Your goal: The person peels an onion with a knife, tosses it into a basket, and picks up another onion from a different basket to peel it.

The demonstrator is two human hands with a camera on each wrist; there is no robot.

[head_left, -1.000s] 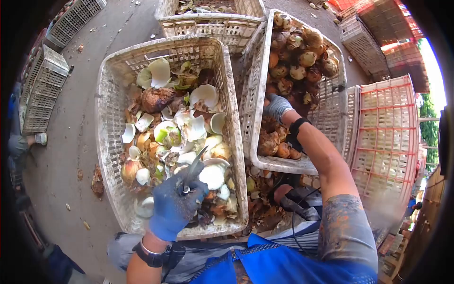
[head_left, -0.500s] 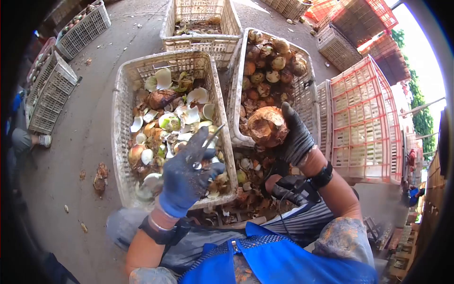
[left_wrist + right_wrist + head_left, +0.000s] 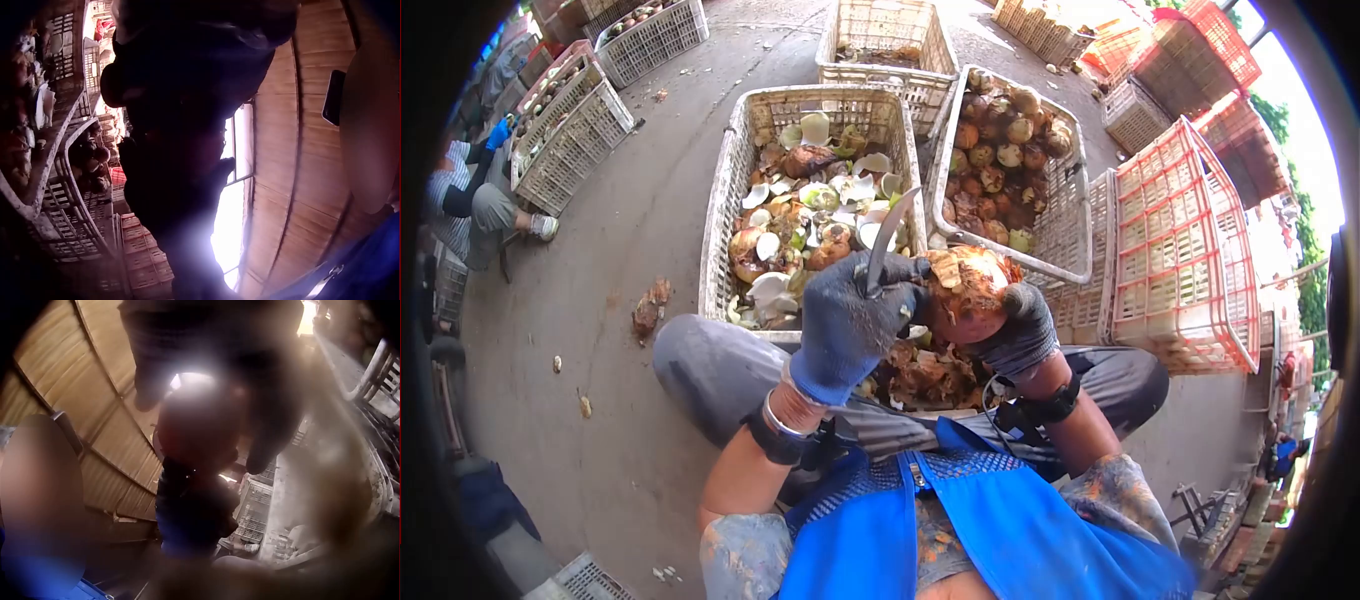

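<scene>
A large brown-skinned onion is held up over my lap by my gloved right hand, whose fingers wrap its right side. In my blue-gloved left hand I grip a knife with a curved blade pointing up. That hand's fingers are right at the onion's left side. The right wrist view shows the onion in shadow between dark fingers. In the left wrist view the left hand is only a dark silhouette. Ahead, a crate contains peeled layers, skins and several onions.
To the right, a second crate holds many brown onions. Another crate stands behind them. A stack of red-meshed crates rises at the right. Onion skins lie between my legs. Another person sits at far left.
My right hand has come out of the onion crate with an onion and moved it over my lap. My left hand has brought the knife rightward to the onion. The head view has shifted.
</scene>
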